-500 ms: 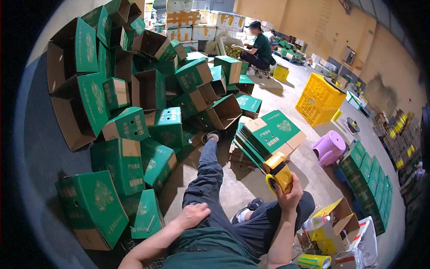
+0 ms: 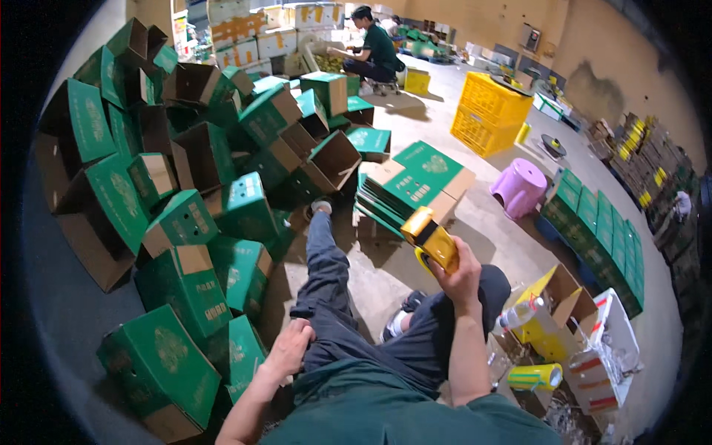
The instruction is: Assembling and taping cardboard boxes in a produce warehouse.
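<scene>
Landmark: the stack of flattened green cartons (image 2: 415, 184) on the concrete floor, just ahead of the person's knees.
Right hand: the right hand (image 2: 461, 276) is raised nearer the person than that stack, fingers closed round the grip of a yellow tape dispenser (image 2: 430, 239), which tilts up and to the left.
Left hand: the left hand (image 2: 291, 348) lies flat and empty on the left thigh, fingers loosely spread, well back from the stack.
Assembled boxes: a loose heap of green cartons (image 2: 185, 222) to the left of the stack, many tipped on edges or corners, brown inner flaps hanging open.
Other things: a rounded lilac plastic stool (image 2: 519, 189) just right of the stack; a yellow lattice crate (image 2: 487, 113) beyond it; another person (image 2: 374, 52) crouched far behind.
Materials: printed corrugated board, matt and creased; hard glossy plastic on the dispenser; dusty, stained floor.
Risk: the heap looks unsteady (boxes lean on each other), so a nudge from the outstretched leg could slide some down; the dispenser's cutting edge could catch a finger or sleeve.
</scene>
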`<act>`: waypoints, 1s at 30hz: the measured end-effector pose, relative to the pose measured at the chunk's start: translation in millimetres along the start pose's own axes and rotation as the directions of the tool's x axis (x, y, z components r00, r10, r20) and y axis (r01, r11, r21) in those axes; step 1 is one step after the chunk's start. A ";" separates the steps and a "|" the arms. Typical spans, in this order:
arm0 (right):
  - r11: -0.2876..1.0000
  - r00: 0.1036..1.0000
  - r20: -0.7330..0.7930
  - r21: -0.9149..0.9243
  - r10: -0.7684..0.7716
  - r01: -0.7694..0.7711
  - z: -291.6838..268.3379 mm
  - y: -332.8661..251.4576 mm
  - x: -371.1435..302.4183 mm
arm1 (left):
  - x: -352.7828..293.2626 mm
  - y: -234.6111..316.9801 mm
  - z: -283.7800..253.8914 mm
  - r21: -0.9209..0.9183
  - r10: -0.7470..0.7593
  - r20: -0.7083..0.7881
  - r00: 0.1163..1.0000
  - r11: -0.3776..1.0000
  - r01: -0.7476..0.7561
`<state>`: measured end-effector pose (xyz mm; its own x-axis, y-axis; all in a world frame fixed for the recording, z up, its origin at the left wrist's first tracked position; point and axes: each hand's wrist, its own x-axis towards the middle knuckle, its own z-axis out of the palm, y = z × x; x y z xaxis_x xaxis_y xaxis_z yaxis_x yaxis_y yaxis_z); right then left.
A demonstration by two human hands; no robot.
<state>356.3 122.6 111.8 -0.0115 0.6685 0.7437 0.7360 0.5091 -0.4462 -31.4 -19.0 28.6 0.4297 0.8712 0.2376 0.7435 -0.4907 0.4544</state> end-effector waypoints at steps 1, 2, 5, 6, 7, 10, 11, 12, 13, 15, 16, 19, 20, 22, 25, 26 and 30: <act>1.000 1.000 -0.009 0.016 -0.002 0.002 -0.6 0.3 -2.5 | -2.7 -0.1 6.7 -0.002 -0.010 0.028 1.000 1.000 0.010; 1.000 1.000 -0.001 0.018 -0.010 0.010 -1.2 0.0 -2.4 | -8.5 -3.2 12.2 -0.004 -0.019 0.057 0.998 1.000 0.019; 0.999 0.999 0.031 0.041 -0.015 0.013 5.6 5.3 -5.7 | -19.9 -14.3 48.1 0.193 -0.047 -0.031 0.998 0.980 0.052; 0.999 0.999 0.042 0.029 -0.025 0.024 7.3 5.3 -6.8 | -22.5 -18.7 64.1 0.261 -0.064 -0.062 0.996 0.962 0.078; 0.999 0.998 0.061 0.044 -0.012 0.009 10.9 1.4 -6.2 | -14.8 -19.7 69.0 0.366 -0.091 -0.089 0.992 0.923 0.117; 0.996 0.996 0.073 0.079 -0.058 0.052 10.6 -4.8 -5.1 | 12.3 -12.3 76.9 0.384 -0.019 -0.148 0.989 0.920 0.076; 0.995 0.996 0.066 0.085 -0.053 0.047 9.8 -4.7 -7.5 | 14.3 -6.5 77.1 0.389 -0.007 -0.139 0.990 0.919 0.061; 0.995 0.992 0.112 0.084 -0.065 0.056 6.4 -0.3 -9.4 | 15.6 0.2 78.2 0.390 0.000 -0.132 0.991 0.919 0.052; 0.994 0.984 0.158 0.085 -0.079 0.066 7.0 2.1 -11.1 | 16.4 3.3 76.6 0.446 -0.005 -0.100 0.995 0.894 0.049; 0.996 0.984 0.157 0.050 -0.083 0.076 13.5 4.1 -11.3 | 16.1 8.5 73.2 0.466 -0.044 -0.084 0.996 0.881 0.078; 0.996 0.984 0.156 0.009 -0.087 0.086 14.0 4.9 -11.0 | 15.7 11.3 74.4 0.483 -0.079 -0.068 0.995 0.869 0.102; 0.999 0.996 0.079 0.028 -0.046 0.044 11.3 -0.3 -9.9 | 6.6 9.1 76.5 0.455 -0.125 -0.119 0.985 0.875 0.166; 0.999 0.996 0.079 0.020 -0.047 0.045 9.9 -0.2 -11.1 | 3.6 11.3 76.0 0.447 -0.161 -0.143 0.977 0.870 0.209; 0.999 0.999 0.050 0.033 -0.020 0.018 6.0 -1.5 -12.8 | -5.0 14.0 72.7 0.455 -0.176 -0.150 0.973 0.861 0.226; 0.999 0.997 0.063 0.020 -0.041 0.040 5.5 3.4 -18.6 | -26.8 17.9 60.7 0.375 -0.190 -0.112 0.975 0.901 0.218; 0.999 0.996 0.081 0.002 -0.049 0.049 1.3 7.2 -23.6 | -35.4 25.4 52.1 0.272 -0.118 -0.097 0.988 0.952 0.140; 1.000 0.996 0.084 -0.016 -0.020 0.021 -8.4 2.7 -33.1 | -63.7 31.2 22.1 0.147 -0.059 0.087 0.994 0.988 0.046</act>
<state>364.4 97.3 90.1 -0.0827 0.7014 0.7079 0.7464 0.5143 -0.4224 -24.2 -90.3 8.7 0.4280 0.8937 0.1347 0.8297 -0.4476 0.3336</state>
